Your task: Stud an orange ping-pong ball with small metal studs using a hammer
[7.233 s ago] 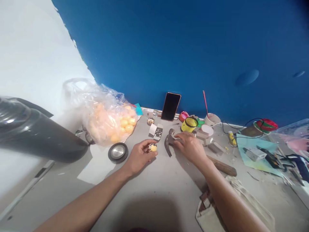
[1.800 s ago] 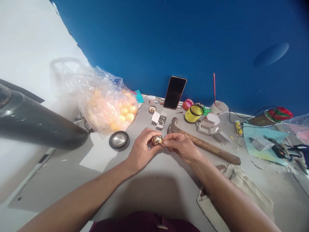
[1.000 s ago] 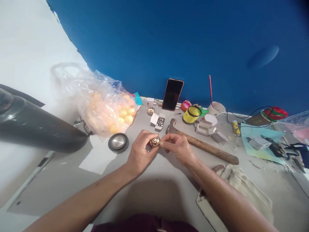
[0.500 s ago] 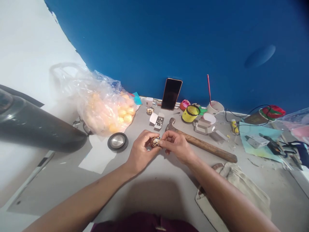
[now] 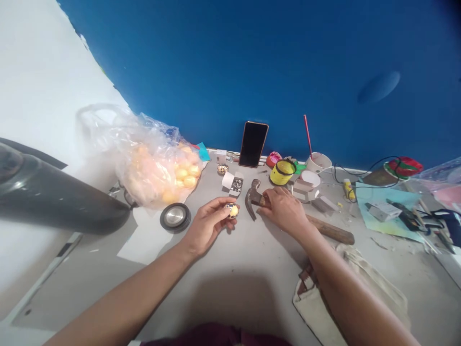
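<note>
Between its thumb and fingers, my left hand holds a small yellow ball studded with dark and shiny bits. My right hand is wrapped over the handle of a claw hammer near its head; the hammer lies on the table. Behind the ball stands a small white box filled with small metallic pieces. A second studded ball rests farther back. To the left of my left hand is a round black dish with a silver centre.
A clear bag of yellow-orange balls sits at left by a dark cylinder. A phone leans on the blue wall. At right are a yellow cup, a white cup and a cloth bag.
My right hand has let go of the ball and moved right onto the hammer's handle. The ball stays in my left hand. The view has shifted slightly.
</note>
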Available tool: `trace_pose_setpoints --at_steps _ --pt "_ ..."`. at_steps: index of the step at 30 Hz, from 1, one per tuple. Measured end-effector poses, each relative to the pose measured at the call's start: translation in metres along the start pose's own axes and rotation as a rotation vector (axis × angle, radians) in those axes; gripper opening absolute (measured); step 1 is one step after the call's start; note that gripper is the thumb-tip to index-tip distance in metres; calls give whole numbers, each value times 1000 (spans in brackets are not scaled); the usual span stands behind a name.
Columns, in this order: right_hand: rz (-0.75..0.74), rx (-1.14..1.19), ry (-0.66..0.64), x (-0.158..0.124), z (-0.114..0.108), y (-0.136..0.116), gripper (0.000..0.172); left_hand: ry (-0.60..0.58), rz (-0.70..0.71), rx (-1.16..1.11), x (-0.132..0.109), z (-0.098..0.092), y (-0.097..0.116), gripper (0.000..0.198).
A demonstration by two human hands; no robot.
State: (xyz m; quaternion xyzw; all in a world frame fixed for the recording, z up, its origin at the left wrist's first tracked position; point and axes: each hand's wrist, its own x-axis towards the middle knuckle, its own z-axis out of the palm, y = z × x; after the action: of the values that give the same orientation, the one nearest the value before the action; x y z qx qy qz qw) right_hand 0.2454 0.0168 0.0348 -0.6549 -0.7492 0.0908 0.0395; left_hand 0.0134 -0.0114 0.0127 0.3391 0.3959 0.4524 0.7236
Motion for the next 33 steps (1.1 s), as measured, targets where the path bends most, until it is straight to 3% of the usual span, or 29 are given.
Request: trace_pose_setpoints --at_steps 6,11,14,18,22,28,33 --pt "5 -85 -41 3 12 -1 14 62 -11 -20 2 1 7 43" --pt "30 43 19 -3 -6 -5 23 120 135 307 5 -6 5 51" --pt "93 77 75 -12 -20 -12 29 138 148 439 6 -8 2 48" --pt "-93 158 220 -30 -31 -28 29 130 142 526 6 -5 -2 41" --pt "-279 147 218 -41 -29 -40 28 105 143 504 4 0 0 37" --pt "-287 90 415 -42 -27 -37 29 124 101 477 2 -1 2 50" --pt "-290 143 334 -42 -28 -39 25 108 130 548 2 -2 -1 39"
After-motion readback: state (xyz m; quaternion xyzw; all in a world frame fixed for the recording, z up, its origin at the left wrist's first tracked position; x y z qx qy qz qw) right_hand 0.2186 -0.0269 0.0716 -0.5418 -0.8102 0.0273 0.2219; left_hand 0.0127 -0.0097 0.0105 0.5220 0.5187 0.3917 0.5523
